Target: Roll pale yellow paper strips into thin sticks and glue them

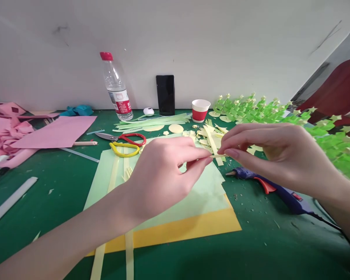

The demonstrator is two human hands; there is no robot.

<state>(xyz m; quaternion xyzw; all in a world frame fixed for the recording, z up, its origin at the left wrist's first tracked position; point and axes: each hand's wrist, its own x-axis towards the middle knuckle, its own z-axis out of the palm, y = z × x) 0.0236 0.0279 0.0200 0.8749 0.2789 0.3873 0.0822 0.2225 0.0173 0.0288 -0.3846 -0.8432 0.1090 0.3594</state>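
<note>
Here, the left hand (169, 175) and right hand (277, 151) each pinch one end of a small pale-yellow strip (218, 156) between thumb and fingers, holding it above the far right part of the green paper (204, 190). Under that lies a yellow sheet (186, 229), partly covered. Scissors (114, 138) lie beyond the left hand; a glue gun (286, 198) lies near the right. Farther back stand a bottle (118, 93), a phone (165, 95) against the wall (192, 39) and a paper cup (200, 112).
</note>
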